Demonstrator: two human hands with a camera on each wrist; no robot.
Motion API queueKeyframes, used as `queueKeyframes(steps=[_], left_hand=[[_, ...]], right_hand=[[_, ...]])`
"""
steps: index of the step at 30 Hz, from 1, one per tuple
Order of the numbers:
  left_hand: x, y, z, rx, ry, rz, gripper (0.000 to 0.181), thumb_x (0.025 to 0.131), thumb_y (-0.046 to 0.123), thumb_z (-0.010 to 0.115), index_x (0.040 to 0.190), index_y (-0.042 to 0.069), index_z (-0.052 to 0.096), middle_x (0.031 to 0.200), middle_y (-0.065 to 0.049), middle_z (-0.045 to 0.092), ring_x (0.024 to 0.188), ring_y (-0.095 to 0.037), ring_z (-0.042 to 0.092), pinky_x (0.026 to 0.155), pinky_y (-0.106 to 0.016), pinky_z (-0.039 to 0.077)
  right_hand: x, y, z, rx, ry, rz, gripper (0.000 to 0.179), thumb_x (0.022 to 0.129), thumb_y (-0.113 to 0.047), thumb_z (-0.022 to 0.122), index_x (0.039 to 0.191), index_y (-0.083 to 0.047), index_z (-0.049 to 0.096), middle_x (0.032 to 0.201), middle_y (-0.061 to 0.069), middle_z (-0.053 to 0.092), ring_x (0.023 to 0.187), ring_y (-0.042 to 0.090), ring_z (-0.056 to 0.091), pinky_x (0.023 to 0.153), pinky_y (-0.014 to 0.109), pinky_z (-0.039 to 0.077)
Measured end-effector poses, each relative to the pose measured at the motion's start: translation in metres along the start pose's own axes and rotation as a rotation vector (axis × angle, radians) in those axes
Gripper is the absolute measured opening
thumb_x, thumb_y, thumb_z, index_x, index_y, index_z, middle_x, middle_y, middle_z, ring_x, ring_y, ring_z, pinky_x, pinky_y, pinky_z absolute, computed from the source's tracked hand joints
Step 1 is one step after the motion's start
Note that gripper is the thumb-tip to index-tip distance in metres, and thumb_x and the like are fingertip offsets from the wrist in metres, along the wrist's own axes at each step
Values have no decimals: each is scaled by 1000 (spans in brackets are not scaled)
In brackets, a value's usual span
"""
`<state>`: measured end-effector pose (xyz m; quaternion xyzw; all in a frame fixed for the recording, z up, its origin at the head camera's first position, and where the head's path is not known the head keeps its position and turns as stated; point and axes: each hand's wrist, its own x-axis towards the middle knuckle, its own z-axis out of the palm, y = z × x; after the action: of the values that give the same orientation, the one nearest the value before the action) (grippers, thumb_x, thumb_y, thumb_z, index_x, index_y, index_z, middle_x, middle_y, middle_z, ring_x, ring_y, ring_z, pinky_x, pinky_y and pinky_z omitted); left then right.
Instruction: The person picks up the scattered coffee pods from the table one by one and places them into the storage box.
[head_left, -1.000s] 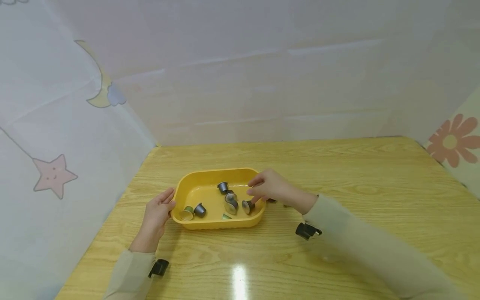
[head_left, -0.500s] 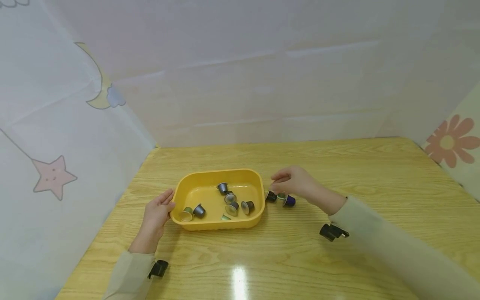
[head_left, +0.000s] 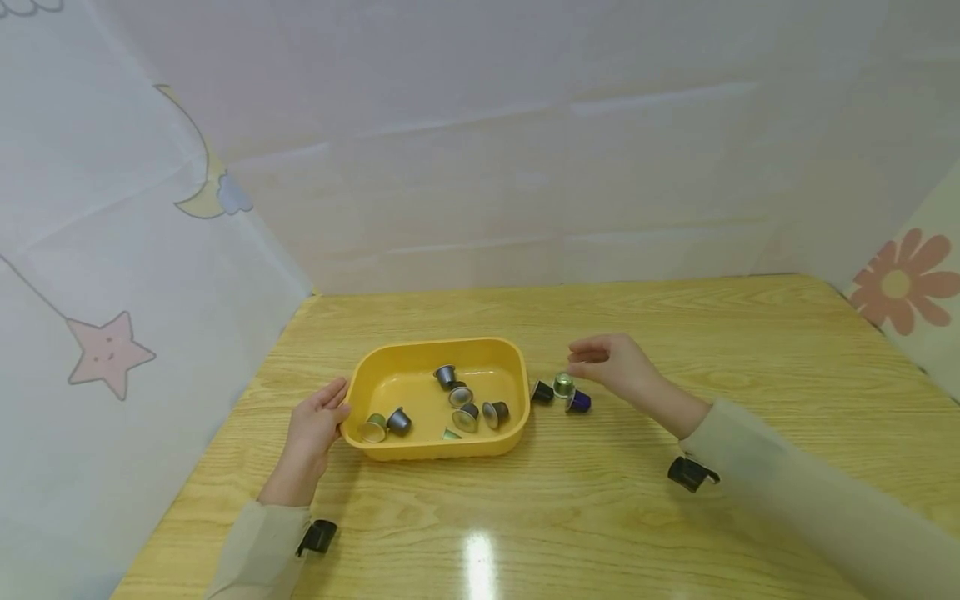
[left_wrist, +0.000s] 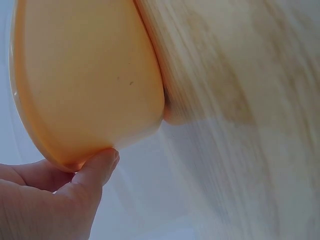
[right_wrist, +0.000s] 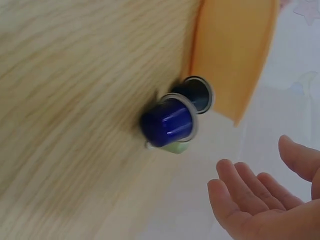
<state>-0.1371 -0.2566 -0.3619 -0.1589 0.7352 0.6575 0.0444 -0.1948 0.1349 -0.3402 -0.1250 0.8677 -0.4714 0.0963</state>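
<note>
My left hand holds the left end of a yellow tray; its thumb and fingers meet the rim in the left wrist view. Coffee capsules lie inside the tray: several dark ones, such as a grey capsule, and green ones, such as a green capsule at the left. Just outside the tray's right end sit a black capsule, a shiny green capsule and a purple-blue capsule, close together. My right hand hovers right beside this group, fingers apart from the thumb, holding nothing.
The tray and loose capsules are on a wooden table. Behind the table stands a pale wall covering, with a printed star at the left and a printed flower at the right.
My right hand has moved out of the tray to the right, past the loose capsules, uncovering the group. A dark capsule it touched now lies in the tray. The left hand stays put.
</note>
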Motion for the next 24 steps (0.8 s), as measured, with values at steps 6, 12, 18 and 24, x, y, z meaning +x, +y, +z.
queueKeyframes(steps=[6, 12, 18, 24], left_hand=[[0, 0, 1, -7, 2, 0, 54, 102, -4, 39, 153, -3, 20, 156, -19, 23, 141, -33, 28, 110, -42, 33], [1, -1, -1, 6, -6, 11, 54, 102, -4, 38, 153, -3, 20, 156, -20, 23, 141, -33, 28, 108, -41, 35], [0, -1, -1, 5, -9, 19, 54, 101, -5, 37, 152, -5, 20, 156, -21, 23, 141, -34, 28, 109, -42, 33], [0, -1, -1, 1, -4, 19, 54, 101, -6, 38, 152, -6, 20, 156, -21, 23, 141, -34, 28, 109, -42, 34]], right_hand=[[6, 17, 2, -17, -20, -40, 47, 94, -9, 65, 133, 13, 51, 129, 28, 56, 120, 42, 53, 96, 46, 50], [13, 30, 5, -48, -87, -110, 49, 94, -8, 65, 135, 12, 49, 136, 29, 50, 127, 44, 46, 99, 48, 46], [23, 37, 7, -79, -135, -117, 46, 96, -9, 63, 136, 10, 50, 137, 27, 50, 128, 45, 43, 103, 54, 42], [34, 44, 10, -99, -170, -73, 43, 94, -8, 64, 132, 9, 54, 133, 24, 55, 122, 40, 52, 100, 49, 46]])
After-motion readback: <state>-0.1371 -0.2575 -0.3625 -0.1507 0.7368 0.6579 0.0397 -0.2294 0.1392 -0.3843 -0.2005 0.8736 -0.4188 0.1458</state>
